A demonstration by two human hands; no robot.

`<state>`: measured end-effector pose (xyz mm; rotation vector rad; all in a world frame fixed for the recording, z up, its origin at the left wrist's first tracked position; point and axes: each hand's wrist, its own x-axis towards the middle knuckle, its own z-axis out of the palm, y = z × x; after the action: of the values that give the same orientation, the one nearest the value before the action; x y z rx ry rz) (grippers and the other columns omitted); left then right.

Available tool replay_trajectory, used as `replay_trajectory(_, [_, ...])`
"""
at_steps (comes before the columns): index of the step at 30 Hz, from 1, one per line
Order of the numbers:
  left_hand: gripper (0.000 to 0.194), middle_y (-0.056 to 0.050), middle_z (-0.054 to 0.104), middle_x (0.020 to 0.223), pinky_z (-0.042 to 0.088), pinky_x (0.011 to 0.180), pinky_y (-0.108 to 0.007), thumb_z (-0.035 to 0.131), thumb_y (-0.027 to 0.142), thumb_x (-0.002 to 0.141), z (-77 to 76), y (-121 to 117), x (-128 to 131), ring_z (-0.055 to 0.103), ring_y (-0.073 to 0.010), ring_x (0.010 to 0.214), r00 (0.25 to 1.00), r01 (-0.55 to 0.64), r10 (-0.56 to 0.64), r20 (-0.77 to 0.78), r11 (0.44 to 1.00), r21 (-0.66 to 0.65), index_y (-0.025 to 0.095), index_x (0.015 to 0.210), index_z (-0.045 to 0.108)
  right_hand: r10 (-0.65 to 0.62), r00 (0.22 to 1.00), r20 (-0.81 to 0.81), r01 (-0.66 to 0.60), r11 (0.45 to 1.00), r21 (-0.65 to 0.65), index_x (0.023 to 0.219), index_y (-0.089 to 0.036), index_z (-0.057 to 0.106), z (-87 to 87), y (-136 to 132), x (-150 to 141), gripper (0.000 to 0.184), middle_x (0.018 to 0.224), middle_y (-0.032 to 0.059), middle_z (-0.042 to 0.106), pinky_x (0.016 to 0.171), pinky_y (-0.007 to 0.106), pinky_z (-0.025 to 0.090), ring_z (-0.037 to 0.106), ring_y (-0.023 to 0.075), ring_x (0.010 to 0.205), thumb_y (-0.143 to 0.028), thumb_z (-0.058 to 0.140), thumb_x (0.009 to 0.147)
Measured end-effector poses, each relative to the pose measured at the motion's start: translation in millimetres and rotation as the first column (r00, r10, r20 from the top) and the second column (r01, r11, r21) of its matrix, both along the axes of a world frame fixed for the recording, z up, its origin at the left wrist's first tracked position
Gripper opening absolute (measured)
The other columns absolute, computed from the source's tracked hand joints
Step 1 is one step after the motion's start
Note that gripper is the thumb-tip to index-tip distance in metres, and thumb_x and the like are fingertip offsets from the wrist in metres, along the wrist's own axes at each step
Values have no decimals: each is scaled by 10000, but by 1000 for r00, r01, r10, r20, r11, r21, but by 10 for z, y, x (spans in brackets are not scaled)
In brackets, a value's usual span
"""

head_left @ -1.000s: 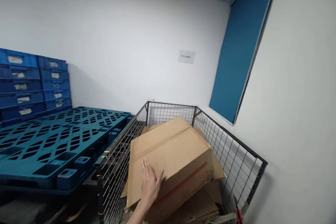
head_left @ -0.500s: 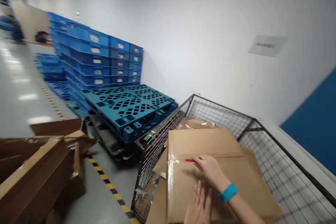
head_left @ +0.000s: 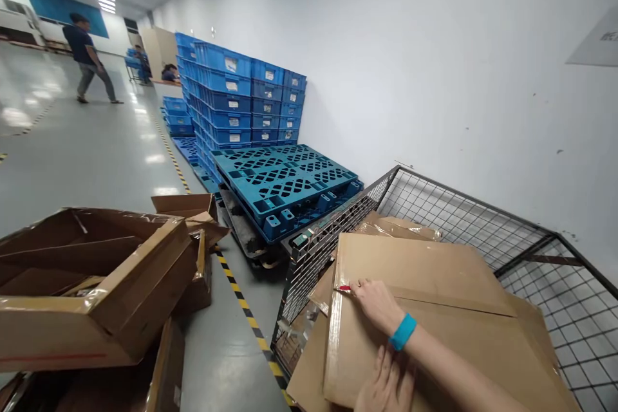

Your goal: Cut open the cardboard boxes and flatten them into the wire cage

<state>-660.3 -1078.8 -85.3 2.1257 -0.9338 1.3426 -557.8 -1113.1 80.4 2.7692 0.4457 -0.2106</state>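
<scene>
A large cardboard box (head_left: 425, 270) lies on top of other cardboard inside a wire mesh cage (head_left: 463, 206). My right hand (head_left: 376, 304), with a blue wristband, is curled at the box's top seam near its left edge. A small red tip (head_left: 344, 288) sticks out from its fingers, and it looks like a small tool. My left hand (head_left: 386, 386) lies flat on the box's near face at the bottom of the view, fingers spread.
Opened cardboard boxes (head_left: 96, 277) are piled on the floor at left. Blue pallets (head_left: 284, 183) and stacked blue crates (head_left: 241, 103) stand along the wall. A yellow-black floor stripe (head_left: 241, 299) runs past the cage. A person (head_left: 89, 58) walks far off at the upper left.
The view has swung left and down from the corner towards the hall. My right hand came onto the box top and slid left along the seam; my left hand stays flat on the box.
</scene>
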Motion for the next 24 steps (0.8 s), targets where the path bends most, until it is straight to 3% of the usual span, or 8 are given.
replay_trajectory(6, [523, -129, 584, 1315, 403, 1085, -349, 371, 287, 947, 176, 174, -32, 531, -263, 1246, 1000, 13, -11, -23, 995, 101, 95, 1433, 414, -51, 998, 27, 52, 998, -45, 1153, -144, 607, 152, -249, -159, 259, 945, 101, 655, 585, 337, 365, 630, 245, 845, -132, 405, 992])
replay_trajectory(10, [501, -130, 653, 1201, 369, 1117, -360, 322, 145, 930, 156, 73, -128, 600, -236, 1159, 999, 25, -23, 32, 999, -46, 96, 1414, 443, -48, 997, 66, 49, 999, -20, 1137, -197, 612, 169, -305, -250, 229, 894, 62, 653, 531, 338, 281, 628, 216, 754, -233, 423, 1013])
replay_trajectory(15, [479, -144, 529, 1347, 401, 1100, -376, 282, 150, 949, 8, -100, -287, 620, -239, 1128, 996, 52, -37, 83, 981, -186, 112, 1370, 506, -21, 1000, 13, 21, 1000, 20, 1099, -198, 617, 89, -122, -294, 232, 910, 55, 659, 539, 342, 286, 633, 222, 780, -182, 403, 1011])
replay_trajectory(21, [485, -156, 489, 1391, 359, 1128, -384, 299, 216, 959, 71, 47, -378, 571, -246, 1201, 998, 39, -39, 46, 999, 5, 106, 1401, 466, -22, 999, -24, 23, 999, 24, 1142, -187, 589, 114, -98, -377, 245, 919, 64, 659, 540, 337, 330, 635, 239, 780, -167, 384, 1008])
replay_trajectory(24, [638, -181, 427, 1444, 314, 1150, -395, 261, 507, 977, 139, 154, -377, 492, -280, 1285, 997, 72, -72, 2, 990, 124, 91, 1437, 411, -27, 998, -59, 27, 1000, -13, 1168, -161, 573, 190, -97, -412, 269, 955, 84, 660, 549, 345, 347, 636, 246, 813, -133, 364, 1001])
